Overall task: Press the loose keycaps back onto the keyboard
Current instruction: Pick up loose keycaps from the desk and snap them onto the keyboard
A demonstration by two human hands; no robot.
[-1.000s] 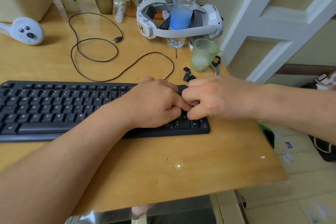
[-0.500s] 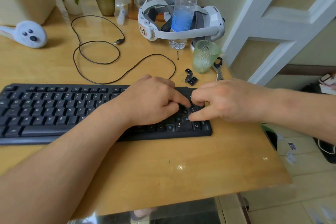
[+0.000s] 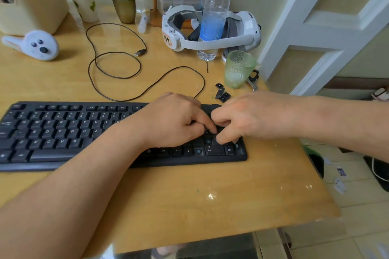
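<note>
Head view: both hands meet over numpad at right end of keyboard (image 3: 63, 132), near bench (image 3: 210, 195) right edge. Left hand (image 3: 174, 122) curled, index pressing down; right hand (image 3: 248, 120) curled w/ thumb low. Can't tell if either grip holds a cap. Spare keycaps (image 3: 222, 93) lie just behind keyboard. Advice: line cap square over stem, press straight down, no tilt.

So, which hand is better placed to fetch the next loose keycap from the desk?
The right hand, probably. The loose keycaps lie on the desk just behind it, near the green cup. The left hand is farther off, its finger pressing on the keyboard.
</note>
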